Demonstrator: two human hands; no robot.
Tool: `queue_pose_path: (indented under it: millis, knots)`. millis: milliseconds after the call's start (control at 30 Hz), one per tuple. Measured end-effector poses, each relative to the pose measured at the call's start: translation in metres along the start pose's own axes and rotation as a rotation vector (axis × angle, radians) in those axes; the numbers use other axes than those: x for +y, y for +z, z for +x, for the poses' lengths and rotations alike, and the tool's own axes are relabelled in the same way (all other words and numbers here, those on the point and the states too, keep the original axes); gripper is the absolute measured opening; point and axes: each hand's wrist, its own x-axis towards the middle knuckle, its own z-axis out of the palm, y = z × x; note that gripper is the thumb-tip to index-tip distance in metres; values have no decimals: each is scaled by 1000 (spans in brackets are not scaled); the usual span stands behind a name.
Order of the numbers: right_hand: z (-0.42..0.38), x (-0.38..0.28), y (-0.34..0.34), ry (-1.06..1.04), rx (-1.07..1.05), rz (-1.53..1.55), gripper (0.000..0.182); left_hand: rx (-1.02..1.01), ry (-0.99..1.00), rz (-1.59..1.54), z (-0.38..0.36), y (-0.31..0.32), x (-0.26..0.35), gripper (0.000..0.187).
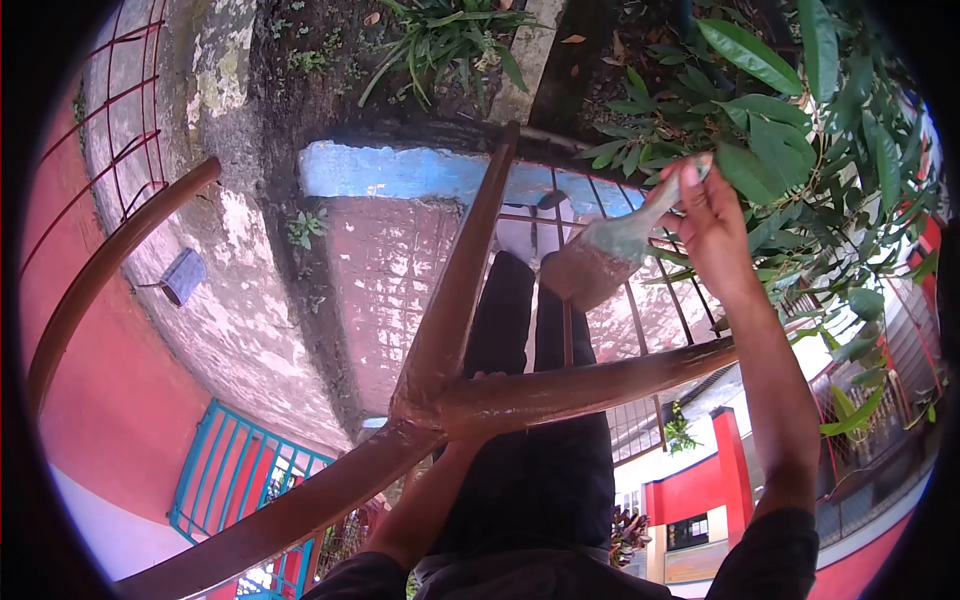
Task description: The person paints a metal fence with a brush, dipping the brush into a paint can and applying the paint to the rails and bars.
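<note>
My right hand (705,220) grips a wide paintbrush (620,240) by its pale, paint-smeared handle. Its brown-coated bristles point down and left, overlapping thin upright bars in this view. Below it runs a glossy brown pipe railing (590,387), which meets two other lengths of pipe at a joint (425,408). From underneath, my left hand (468,440) is closed around the pipe just right of that joint; its fingertips show at the upper edge and the rest of the fingers is hidden behind the pipe.
Leafy branches (770,130) crowd my right hand. Thin bars (635,315) stand below the railing. A blue-painted ledge (390,172) lies beyond my feet (517,240). At left are a curved brown pipe (110,260), a small blue-grey container-like object (183,277) and a teal gate (235,460).
</note>
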Motion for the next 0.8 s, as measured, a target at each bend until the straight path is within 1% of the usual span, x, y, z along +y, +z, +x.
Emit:
queue_pose_path:
  millis: [33,67,100,133,167,200,233,267,300,333,367,400,433,467,533,567,600,667,700,733,800]
  knots:
    - [7,-3,-3,61,78,34,36,-28,37,410,1,1,4,27]
    - [14,-1,-2,64,72,32,36,-22,39,407,2,3,6,27]
    - [20,1,0,158,166,4,34,-36,-9,995,2,-3,2,22]
    - [24,-2,6,250,261,-24,32,-52,-64,1583,0,-15,-9,22]
    - [25,-1,16,247,304,1,35,-51,-67,1582,-1,-26,-22,22]
    - [26,3,23,251,303,1,35,118,-80,956,-10,-45,-49,21]
    - [26,9,28,292,251,-57,36,265,-86,323,-7,-37,-45,21]
    - [26,14,33,336,199,-114,37,269,-93,322,-42,-30,-24,21]
    - [21,14,37,333,180,-214,40,157,6,939,-27,5,14,21]
    - [19,17,35,341,182,-216,40,15,117,1548,23,47,58,21]
    - [18,18,28,313,187,-312,42,14,113,1542,22,43,54,21]
    - [18,17,22,282,189,-410,44,36,60,1526,24,39,49,21]
    - [19,14,18,214,244,-496,40,60,8,1509,24,37,45,20]
    - [21,9,13,216,239,-501,40,65,6,1503,25,40,48,20]
    - [25,-2,10,12,249,-1063,34,55,-6,1472,27,43,55,21]
    - [25,-4,15,-39,257,-1084,29,60,-6,1470,28,45,57,21]
    - [23,-6,22,-40,254,-1088,29,77,-2,1451,30,47,58,23]
    - [18,-21,50,116,192,-959,28,92,0,1425,32,53,58,25]
    - [22,-16,56,-14,126,-1018,29,106,19,1439,32,54,56,27]
    - [23,-15,62,-15,101,-927,30,121,39,1454,33,54,55,29]
    - [29,-34,83,-6,87,-785,30,122,21,1460,33,55,54,30]
